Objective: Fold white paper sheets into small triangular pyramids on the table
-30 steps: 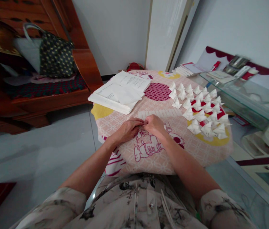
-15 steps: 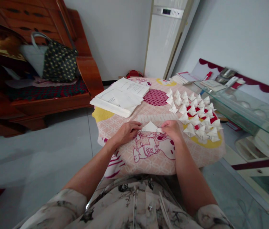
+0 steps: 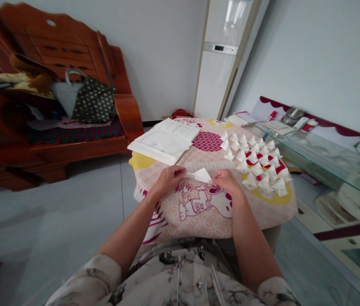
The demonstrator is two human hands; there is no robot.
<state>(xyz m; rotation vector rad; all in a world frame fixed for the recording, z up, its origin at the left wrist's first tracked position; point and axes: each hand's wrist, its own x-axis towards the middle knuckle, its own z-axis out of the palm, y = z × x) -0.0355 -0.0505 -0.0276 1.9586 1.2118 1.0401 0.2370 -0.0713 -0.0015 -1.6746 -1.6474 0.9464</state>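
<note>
Paper (image 3: 201, 175) turned clockwise: peak away-right, long axis left-right.

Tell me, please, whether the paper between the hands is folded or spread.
Folded: the paper forms a triangular peak and narrows toward the left hand.

Setting: a home, most likely a living room. Upper left of the frame: carved wooden settee (image 3: 71, 147) with a plaid-covered seat (image 3: 100, 133) and a dark patterned bag (image 3: 93, 102) on it; upper centre: tall white appliance (image 3: 213, 78) with a small display panel (image 3: 219, 48). Worktop (image 3: 259, 219) at centre draped in a pink cartoon-print cloth (image 3: 182, 227); glass shelf (image 3: 323, 151) with small items (image 3: 294, 114) at right; pale tiled floor (image 3: 93, 212), lower left.
</note>
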